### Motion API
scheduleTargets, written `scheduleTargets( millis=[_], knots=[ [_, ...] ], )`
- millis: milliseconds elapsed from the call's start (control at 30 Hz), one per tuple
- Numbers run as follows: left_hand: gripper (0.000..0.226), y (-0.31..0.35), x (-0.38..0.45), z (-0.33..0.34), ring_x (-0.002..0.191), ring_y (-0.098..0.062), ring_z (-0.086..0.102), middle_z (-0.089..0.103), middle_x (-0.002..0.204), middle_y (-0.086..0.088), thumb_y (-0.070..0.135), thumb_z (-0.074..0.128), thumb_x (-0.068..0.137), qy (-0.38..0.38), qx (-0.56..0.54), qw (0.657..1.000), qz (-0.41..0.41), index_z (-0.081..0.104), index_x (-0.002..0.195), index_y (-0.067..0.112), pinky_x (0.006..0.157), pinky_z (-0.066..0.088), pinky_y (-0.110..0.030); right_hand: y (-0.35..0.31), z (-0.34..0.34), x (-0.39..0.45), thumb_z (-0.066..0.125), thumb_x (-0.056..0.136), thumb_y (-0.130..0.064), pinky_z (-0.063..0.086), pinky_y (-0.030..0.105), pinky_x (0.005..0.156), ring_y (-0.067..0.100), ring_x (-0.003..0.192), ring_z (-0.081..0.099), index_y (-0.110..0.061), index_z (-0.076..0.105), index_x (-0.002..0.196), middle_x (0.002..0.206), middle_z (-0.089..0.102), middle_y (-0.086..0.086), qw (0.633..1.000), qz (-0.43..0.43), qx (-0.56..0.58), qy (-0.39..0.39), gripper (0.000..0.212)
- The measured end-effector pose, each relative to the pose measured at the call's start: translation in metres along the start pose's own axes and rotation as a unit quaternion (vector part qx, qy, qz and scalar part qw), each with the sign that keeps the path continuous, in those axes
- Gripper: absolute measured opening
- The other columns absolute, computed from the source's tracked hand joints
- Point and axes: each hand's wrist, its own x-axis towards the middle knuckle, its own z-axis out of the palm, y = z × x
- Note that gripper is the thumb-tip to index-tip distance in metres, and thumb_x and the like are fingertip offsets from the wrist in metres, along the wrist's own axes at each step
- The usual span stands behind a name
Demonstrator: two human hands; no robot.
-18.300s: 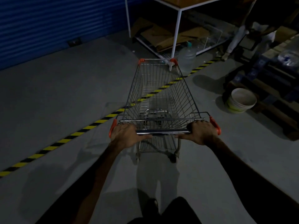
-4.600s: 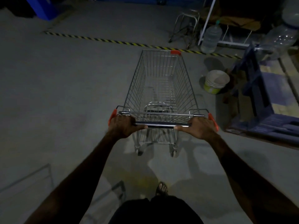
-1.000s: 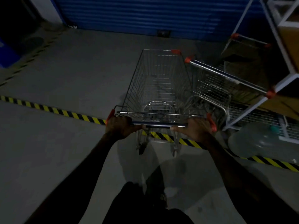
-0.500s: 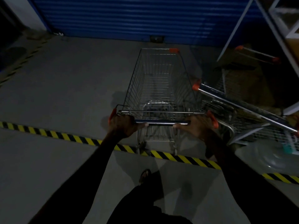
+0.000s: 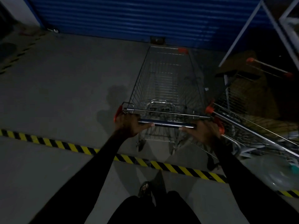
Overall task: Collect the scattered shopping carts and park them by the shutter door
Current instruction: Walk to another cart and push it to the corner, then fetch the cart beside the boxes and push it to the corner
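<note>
Hands, left (image 5: 129, 125) and right (image 5: 204, 133), grip one cart's handle (image 5: 166, 124) (second cart (image 5: 252, 135) beside, right).

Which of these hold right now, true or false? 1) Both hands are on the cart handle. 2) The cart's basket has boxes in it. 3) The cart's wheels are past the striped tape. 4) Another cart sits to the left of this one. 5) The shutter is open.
1) True: the left hand and right hand both grip the handle of the cart.
2) False: the basket shows only bare wire.
3) True: the wheels stand on the shutter side of the striped tape.
4) False: the second cart is on the right, close alongside.
5) False: the shutter is down to the floor.
</note>
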Motion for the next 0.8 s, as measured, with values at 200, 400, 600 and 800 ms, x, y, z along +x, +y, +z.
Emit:
scheduleTargets(
  millis=[200, 400, 600, 800],
  knots=[
    [0.089, 0.007, 0.004, -0.001, 0.068, -0.015, 0.070, 0.068, 0.061, 0.008, 0.103, 0.033, 0.080, 0.025, -0.008, 1.000, -0.004, 0.075, 0.072, 0.025, 0.125, 0.030, -0.052, 0.002, -0.008, 0.004, 0.041, 0.075, -0.103, 0.055, 0.039, 0.099, 0.025, 0.115, 0.070, -0.049, 0.073, 0.120, 0.118, 0.078, -0.005, 0.999, -0.006, -0.011, -0.033, 0.077],
    [0.053, 0.015, -0.021, 0.005, 0.096, -0.031, 0.068, 0.073, 0.100, -0.005, 0.067, 0.061, 0.093, 0.057, -0.139, 0.989, -0.006, 0.074, 0.107, 0.018, 0.090, 0.052, -0.042, -0.005, -0.013, 0.017, 0.053, 0.089, -0.081, 0.044, 0.019, 0.068, 0.006, 0.078, 0.064, -0.031, 0.076, 0.091, 0.072, 0.065, -0.018, 0.992, -0.069, 0.088, -0.062, 0.054],
    [0.051, 0.028, -0.060, -0.008, 0.119, -0.036, 0.061, 0.065, 0.130, -0.012, 0.050, 0.060, 0.100, 0.085, -0.173, 0.979, -0.066, 0.066, 0.132, 0.012, 0.092, 0.055, -0.047, -0.019, 0.001, 0.034, 0.068, 0.095, -0.055, 0.053, 0.032, 0.072, 0.009, 0.077, 0.064, -0.028, 0.067, 0.081, 0.083, 0.066, -0.012, 0.978, -0.143, 0.145, 0.037, 0.030],
    [0.054, 0.041, -0.142, -0.029, 0.111, -0.037, 0.064, 0.068, 0.130, -0.011, 0.055, 0.058, 0.101, -0.004, -0.162, 0.964, -0.210, 0.065, 0.136, 0.014, 0.086, 0.055, -0.048, -0.056, 0.025, 0.019, 0.068, 0.095, -0.033, 0.048, 0.037, 0.077, 0.023, 0.093, 0.060, -0.022, 0.072, 0.093, 0.097, 0.066, 0.000, 0.947, -0.271, 0.124, 0.123, 0.012]
  ],
)
